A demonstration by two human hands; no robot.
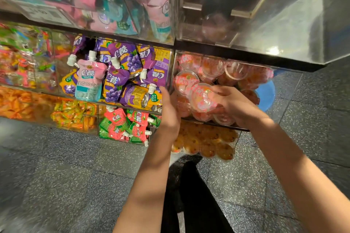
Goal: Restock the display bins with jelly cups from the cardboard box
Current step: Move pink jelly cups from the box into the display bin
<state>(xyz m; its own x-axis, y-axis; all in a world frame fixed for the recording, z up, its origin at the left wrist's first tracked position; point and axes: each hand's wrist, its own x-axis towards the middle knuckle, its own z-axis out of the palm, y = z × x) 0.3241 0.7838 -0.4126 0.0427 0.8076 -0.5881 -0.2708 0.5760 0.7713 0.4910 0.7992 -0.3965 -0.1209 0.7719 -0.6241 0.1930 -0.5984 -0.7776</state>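
A clear display bin (pixel 172 73) in the middle row holds several pink jelly cups (pixel 212 66). My right hand (pixel 234 106) grips one pink-lidded jelly cup (pixel 201 97) over the front of this bin, lid facing me. My left hand (pixel 169 113) reaches in at the bin's left front corner; its fingertips are hidden behind the cups, so I cannot tell what they touch. A lower bin (pixel 237 139) below holds orange jelly cups (pixel 208 143). The cardboard box is out of view.
Neighbouring bins hold purple grape pouches (pixel 123 73), red-green pouches (pixel 123 125) and orange snack packs (pixel 73 113). A nearly empty clear bin (pixel 265 15) sits above. A blue tub (pixel 266 94) stands on the speckled floor (pixel 66 176) at right. My dark trouser leg (pixel 191 195) is below.
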